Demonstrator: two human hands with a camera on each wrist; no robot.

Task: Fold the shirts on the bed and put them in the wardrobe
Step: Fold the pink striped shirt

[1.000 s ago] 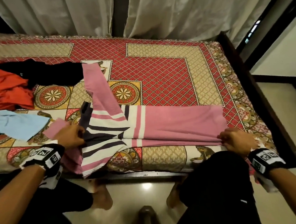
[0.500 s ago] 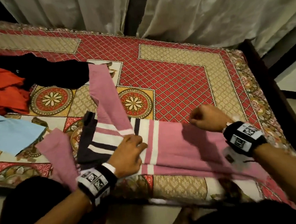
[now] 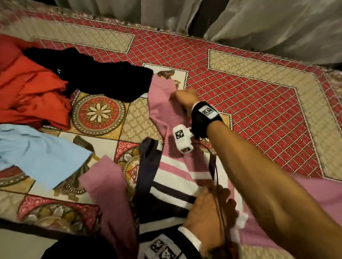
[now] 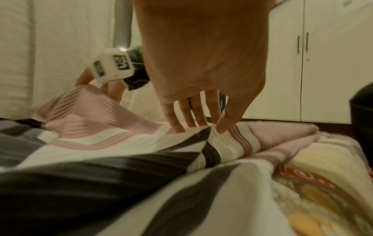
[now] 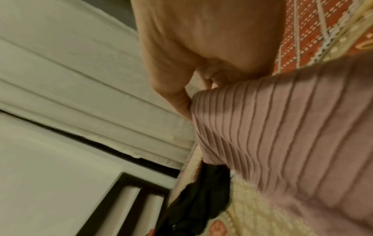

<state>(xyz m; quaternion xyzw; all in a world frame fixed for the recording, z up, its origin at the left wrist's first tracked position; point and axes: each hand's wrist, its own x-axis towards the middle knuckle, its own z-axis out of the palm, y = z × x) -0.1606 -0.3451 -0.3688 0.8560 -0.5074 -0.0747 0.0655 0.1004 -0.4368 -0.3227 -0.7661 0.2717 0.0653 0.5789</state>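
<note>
No readable text anywhere in these shots

Only printed stuff I can spot is the black-and-white square marker codes, and those are patterns, not letters or numbers. One sits on the right wristband (image 3: 206, 111) just behind the right hand's knuckles, two more on the white camera block (image 3: 182, 138) hanging off that wrist, further back from the fingers. The left wristband (image 3: 163, 252) has a few behind the left hand too. There's a tiny white mark on the black shirt (image 3: 111, 81), out past the right fingertips, but it's too small to make out.
</note>
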